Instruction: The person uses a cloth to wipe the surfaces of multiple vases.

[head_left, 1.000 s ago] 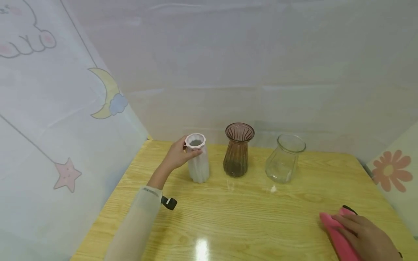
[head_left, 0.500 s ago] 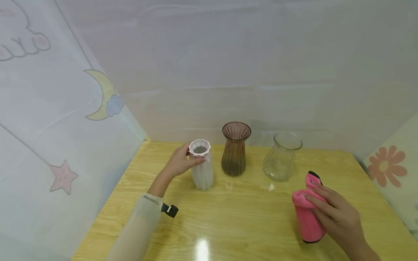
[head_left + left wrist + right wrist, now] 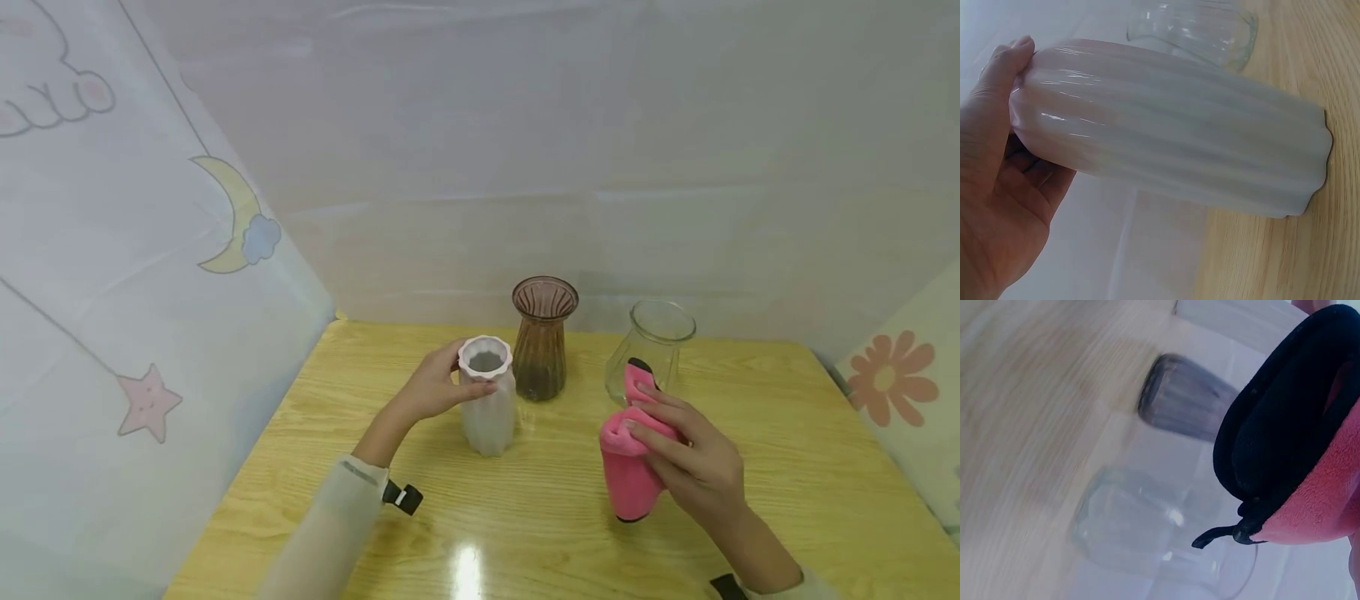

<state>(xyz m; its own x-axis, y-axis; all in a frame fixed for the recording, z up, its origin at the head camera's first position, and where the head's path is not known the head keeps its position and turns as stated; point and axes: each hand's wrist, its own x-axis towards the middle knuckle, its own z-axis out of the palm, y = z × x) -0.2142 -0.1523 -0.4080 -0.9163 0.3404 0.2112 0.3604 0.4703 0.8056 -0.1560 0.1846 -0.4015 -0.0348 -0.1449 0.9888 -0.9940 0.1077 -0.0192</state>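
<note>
toward the left of the table's middle, the white vase [image 3: 489, 421] stands near upright in the grip of the left hand [image 3: 435, 385]. over the last second it has come forward and to the right, from a spot near the back edge, and now it partly overlaps the brown vase [image 3: 542, 354] in the head view. the right hand [image 3: 701, 462] has changed more: it was low by the right side of the table [image 3: 517, 542], and it has brought the pink cloth [image 3: 633, 479] up and across. vase and cloth are now much nearer each other, though a gap is left between them; i would judge this as bringing both within easy working reach.

the left hand's fingers are bent round the top of the white vase, just under its scalloped rim, the thumb along the near side. whether the base touches the wood is hard to tell. the right hand's fingers hold the folded cloth from above, spread only a little, and it seems to hang clear of the table. its top end covers part of the clear vase [image 3: 670, 354] in the head view. the brown and clear vases stand at the back, neither one held.
</note>
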